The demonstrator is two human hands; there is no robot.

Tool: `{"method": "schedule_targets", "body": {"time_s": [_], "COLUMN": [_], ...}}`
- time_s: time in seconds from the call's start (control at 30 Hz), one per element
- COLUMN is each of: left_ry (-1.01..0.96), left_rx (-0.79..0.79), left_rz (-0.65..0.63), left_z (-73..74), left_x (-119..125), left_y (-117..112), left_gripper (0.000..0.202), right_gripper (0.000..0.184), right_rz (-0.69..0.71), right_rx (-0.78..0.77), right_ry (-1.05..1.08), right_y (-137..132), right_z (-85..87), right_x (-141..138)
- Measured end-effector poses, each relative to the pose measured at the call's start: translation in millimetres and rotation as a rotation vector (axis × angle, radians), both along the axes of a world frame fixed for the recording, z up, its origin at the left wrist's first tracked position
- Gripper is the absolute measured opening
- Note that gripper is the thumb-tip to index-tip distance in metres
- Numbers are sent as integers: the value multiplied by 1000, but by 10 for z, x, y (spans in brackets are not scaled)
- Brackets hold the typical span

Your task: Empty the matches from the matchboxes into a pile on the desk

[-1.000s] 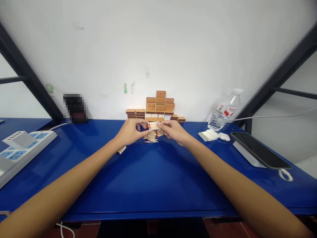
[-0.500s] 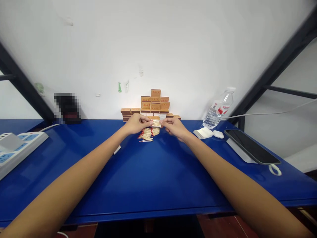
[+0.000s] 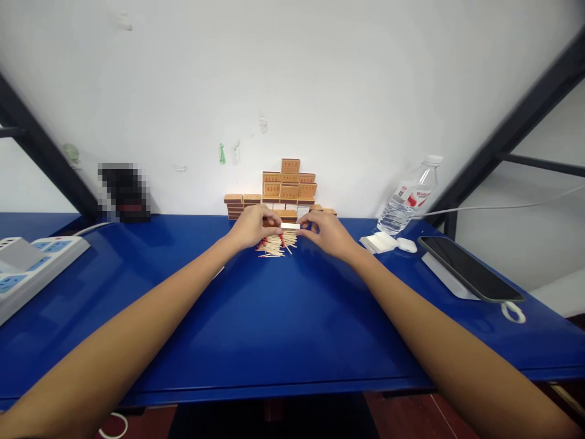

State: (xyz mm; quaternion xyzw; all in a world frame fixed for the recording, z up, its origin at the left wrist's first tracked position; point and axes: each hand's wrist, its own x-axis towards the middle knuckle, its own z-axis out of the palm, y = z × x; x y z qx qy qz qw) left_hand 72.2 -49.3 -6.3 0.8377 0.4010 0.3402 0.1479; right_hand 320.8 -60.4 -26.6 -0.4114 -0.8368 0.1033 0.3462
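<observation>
A small white matchbox tray is held level between my two hands, its plain long side facing me. My left hand pinches the left end with thumb and fingers. At the right end, the thumb and fingertips of my right hand close on it. Just below lies a loose pile of matches with red heads, spread on the blue table. What is inside the tray cannot be seen from this angle. Behind the hands, orange matchboxes are stacked in steps against the wall.
On the right stand a tilted water bottle, a white box, a white earbud case and a phone on a stand. A power strip lies at the left. A dark blurred object leans by the wall.
The tray has tipped so that its white side shows instead of the matches inside. Some matches in the pile below lie differently. Both hands remain at its ends.
</observation>
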Motion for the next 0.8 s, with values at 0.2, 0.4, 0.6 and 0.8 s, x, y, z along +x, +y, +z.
{"method": "schedule_targets", "body": {"time_s": [0.2, 0.4, 0.6, 0.8], "left_ry": [44, 14, 125, 419], "left_rx": [99, 97, 13, -295], "left_rz": [18, 73, 93, 100], "left_z": [44, 169, 345, 381], "left_x": [-21, -51, -529, -1117], "left_y": [-56, -186, -463, -612], "left_gripper": [12, 23, 29, 49], "right_gripper": [12, 19, 33, 35], "right_rz": [-23, 0, -139, -503], "right_rx": [145, 158, -56, -122], "right_ry": [-96, 55, 69, -264], "right_y": [-52, -160, -41, 20], "right_z": [26, 132, 360, 631], "right_x": [-15, -70, 348, 1266]}}
